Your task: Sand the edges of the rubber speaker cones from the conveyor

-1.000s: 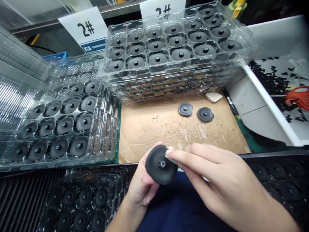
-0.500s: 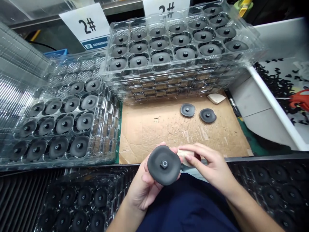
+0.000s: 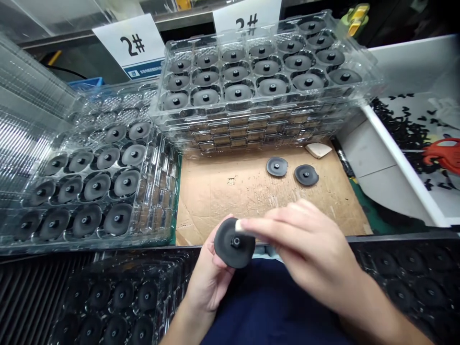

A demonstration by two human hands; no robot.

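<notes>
Right hand (image 3: 305,239) has swung over the disc (image 3: 230,255).

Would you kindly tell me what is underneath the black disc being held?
The left hand supports the black disc from below and shows past its left rim. The disc covers its own underside and the part of the hand directly beneath.

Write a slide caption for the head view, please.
Left hand holding a black disc, right hand with a pale piece at its face, near clear trays of similar discs.

A factory workshop, with stacked trays (image 3: 237,132) of alike black discs (image 3: 264,86).
</notes>
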